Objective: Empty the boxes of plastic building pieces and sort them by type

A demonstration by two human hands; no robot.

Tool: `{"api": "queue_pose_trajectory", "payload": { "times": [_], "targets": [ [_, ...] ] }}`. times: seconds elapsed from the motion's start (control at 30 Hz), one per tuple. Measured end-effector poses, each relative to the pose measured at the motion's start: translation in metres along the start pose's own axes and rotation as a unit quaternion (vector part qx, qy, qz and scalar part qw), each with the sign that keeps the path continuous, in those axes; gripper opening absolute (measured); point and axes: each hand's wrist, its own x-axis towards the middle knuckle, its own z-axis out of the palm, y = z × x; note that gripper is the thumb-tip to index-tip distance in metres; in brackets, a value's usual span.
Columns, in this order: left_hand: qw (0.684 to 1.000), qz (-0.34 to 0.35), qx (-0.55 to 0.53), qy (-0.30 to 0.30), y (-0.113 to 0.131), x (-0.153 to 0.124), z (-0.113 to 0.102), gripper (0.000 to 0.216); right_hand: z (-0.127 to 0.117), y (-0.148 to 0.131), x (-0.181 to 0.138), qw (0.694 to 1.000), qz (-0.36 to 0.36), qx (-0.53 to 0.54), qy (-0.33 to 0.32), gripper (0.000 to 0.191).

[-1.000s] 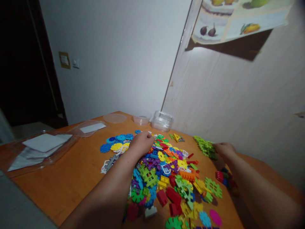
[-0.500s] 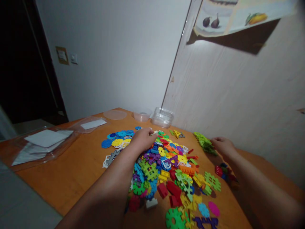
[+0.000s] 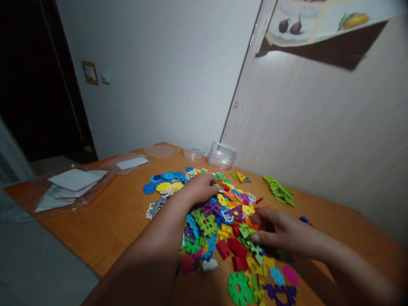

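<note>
On pile (image 3: 234, 199) now: right hand (image 3: 278, 231)

Left of the toy pile (image 3: 223, 221) the bench (image 3: 105, 229) lies bare; behind it clear tubs (image 3: 222, 155) stand, with green pieces (image 3: 279, 191) to its right.

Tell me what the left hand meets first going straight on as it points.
Likely the red and green pieces just beyond the left hand; past them the clear tub, though depth is unclear.
</note>
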Motion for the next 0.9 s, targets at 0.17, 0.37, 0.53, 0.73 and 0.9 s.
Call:
{"api": "queue_pose_trajectory", "payload": {
  "times": [0.17, 0.37, 0.53, 0.73, 0.9],
  "targets": [
    [0.995, -0.007, -0.095, 0.023, 0.0, 0.002, 0.002, 0.018, 0.007, -0.006, 0.001, 0.995, 0.009, -0.095, 0.035, 0.035],
    [0.969, -0.062, -0.236, 0.03, 0.005, 0.003, 0.002, 0.028, 0.017, -0.017, 0.002, 1.0, -0.004, -0.018, 0.004, 0.022],
    [0.943, -0.128, -0.285, 0.116, 0.009, 0.002, -0.005, 0.022, 0.004, -0.017, 0.006, 0.991, -0.007, 0.131, -0.011, 0.033],
    [0.883, -0.184, -0.361, 0.235, 0.002, 0.007, -0.007, 0.02, -0.044, 0.012, 0.06, 0.959, 0.034, 0.214, 0.181, 0.036],
    [0.832, -0.222, -0.415, 0.294, -0.007, 0.012, -0.01, 0.021, -0.067, 0.042, 0.124, 0.94, 0.077, 0.169, 0.286, 0.018]
  ]
}}
